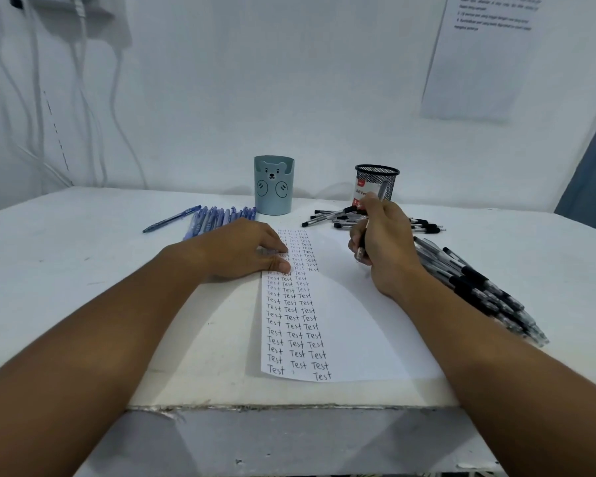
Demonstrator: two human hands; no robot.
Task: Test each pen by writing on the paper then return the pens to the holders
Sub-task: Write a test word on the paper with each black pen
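Head view: your right hand (382, 242) gripped pen (360, 251) mid-frame over paper (351, 325); left hand (245, 249) flat, pinning sheet; three columns written, both holders (273, 189) looked unfilled, pens still loose

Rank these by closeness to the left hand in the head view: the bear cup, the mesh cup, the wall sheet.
From the left hand:
1. Bear cup, just behind it on the table.
2. Mesh cup, farther right, behind the right hand.
3. Wall sheet, high on the right wall.

Grey-blue bear-print holder (273, 189), black mesh holder (379, 180), white paper (351, 325).
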